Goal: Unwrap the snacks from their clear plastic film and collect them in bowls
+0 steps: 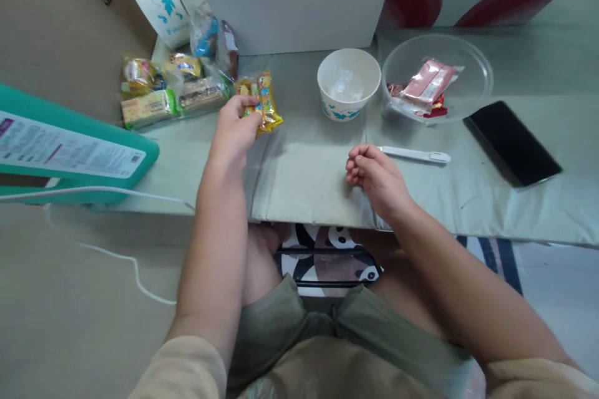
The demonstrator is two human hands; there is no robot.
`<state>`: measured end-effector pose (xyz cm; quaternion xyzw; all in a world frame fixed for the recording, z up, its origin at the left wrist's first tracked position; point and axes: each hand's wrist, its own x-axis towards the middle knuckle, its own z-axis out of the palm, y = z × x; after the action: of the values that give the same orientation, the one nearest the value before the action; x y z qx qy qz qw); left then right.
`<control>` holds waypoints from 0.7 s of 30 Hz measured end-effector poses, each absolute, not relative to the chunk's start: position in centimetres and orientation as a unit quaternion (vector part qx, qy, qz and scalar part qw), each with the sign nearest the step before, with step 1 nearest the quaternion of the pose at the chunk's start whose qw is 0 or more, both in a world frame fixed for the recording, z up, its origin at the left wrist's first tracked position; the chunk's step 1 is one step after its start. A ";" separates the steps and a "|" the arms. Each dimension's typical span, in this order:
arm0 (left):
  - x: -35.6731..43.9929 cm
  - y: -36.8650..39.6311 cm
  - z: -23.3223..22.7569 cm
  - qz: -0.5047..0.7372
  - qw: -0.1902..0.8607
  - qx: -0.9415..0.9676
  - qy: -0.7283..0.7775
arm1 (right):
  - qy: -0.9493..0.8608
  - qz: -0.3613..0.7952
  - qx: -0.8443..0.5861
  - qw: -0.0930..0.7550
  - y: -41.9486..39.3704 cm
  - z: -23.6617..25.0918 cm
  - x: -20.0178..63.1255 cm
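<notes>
Between your left fingertips, a yellow snack packet (262, 101) was pinched at its near edge, lying on the grey table (309, 181). Your left hand (235, 128) closed on it; more wrapped snacks (173, 90) lay just left. Your right hand (374, 174) rested loosely curled, empty, beside a white paper bowl (349, 83).

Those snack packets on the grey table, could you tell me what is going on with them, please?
A seated person's left hand grips a yellow crinkly snack packet at the edge of a pile of wrapped snacks. The right hand rests loosely curled on the grey table, holding nothing. Behind it stand a white paper cup and a clear plastic bowl holding pink wrapped snacks. A black phone lies to the right.
</notes>
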<state>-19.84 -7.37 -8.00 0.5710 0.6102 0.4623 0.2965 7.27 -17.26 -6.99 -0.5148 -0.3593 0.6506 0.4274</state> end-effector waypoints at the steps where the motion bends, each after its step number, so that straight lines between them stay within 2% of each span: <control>1: -19.3 -8.6 -6.7 0.470 0.399 0.491 0.615 | -0.364 0.646 -0.512 0.434 -17.3 -7.1 7.5; 3: -17.5 -11.6 -4.1 0.457 0.569 0.401 0.554 | -0.383 0.625 -0.501 0.459 -17.2 -7.3 8.0; 5: -15.0 -14.7 -2.5 0.414 0.693 0.352 0.474 | -0.416 0.597 -0.477 0.493 -17.0 -7.4 8.4; 8: -10.8 -18.7 -2.6 0.364 0.787 0.279 0.413 | -0.480 0.573 -0.426 0.509 -17.0 -7.3 8.9; 12: -6.3 -20.9 -5.1 0.365 0.821 0.211 0.385 | -0.473 0.598 -0.423 0.489 -17.6 -6.5 9.3; 15: -5.1 -20.0 -6.4 0.387 0.801 0.247 0.383 | -0.425 0.614 -0.449 0.491 -17.7 -6.2 9.8; 19: -5.7 -16.9 -6.9 0.372 0.748 0.361 0.414 | -0.446 0.521 -0.482 0.545 -16.6 -6.8 10.9; 21: -6.1 -15.8 -7.1 0.358 0.732 0.406 0.414 | -0.479 0.465 -0.510 0.542 -16.0 -7.4 11.4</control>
<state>-6.13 -15.83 -7.05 0.4060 0.4143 0.3583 0.7315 11.41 -15.98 -7.38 -0.5102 -0.4794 0.4649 0.5420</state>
